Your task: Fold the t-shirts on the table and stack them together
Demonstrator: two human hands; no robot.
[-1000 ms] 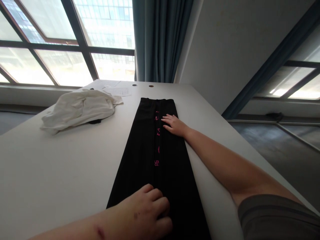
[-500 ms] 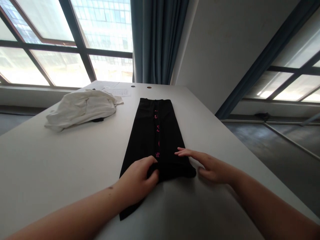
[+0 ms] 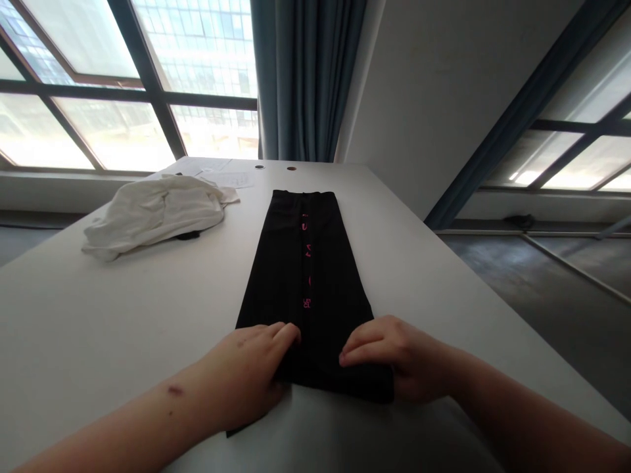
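Our left hand and right hand rest at the near end of a long black, pink-lettered fabric garment on the white worktop, probably holding it flat; whether either grip pinches, we cannot tell.

Black garment with pink lettering

The worktop was white and had a smooth surface. Along its middle lay a long black cloth, mostly flat, with pink print on it. To the left, well apart from it, lay a crumpled white cloth, and a small dark piece showed below its edge. Behind these were some papers, and near the far edge two round holes stood side by side.
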